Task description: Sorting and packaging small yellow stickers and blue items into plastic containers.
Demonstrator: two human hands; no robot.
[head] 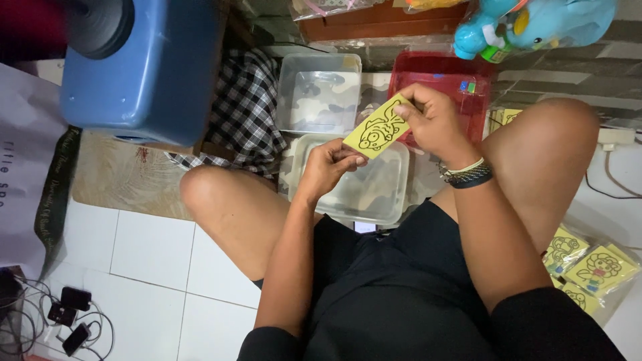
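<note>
Fingers of both hands pinch a yellow card (378, 127) with a black cartoon outline: left hand (328, 167) at its 7 o'clock corner, right hand (435, 120) at 2 o'clock, above a clear tub (388, 194).

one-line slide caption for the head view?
Seated person's left hand and right hand hold a yellow drawing card above a clear plastic tub.

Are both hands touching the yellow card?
Touching. The head view shows the left hand pinching the lower end of the yellow card, and the right hand gripping its upper end with the fingertips.
</note>
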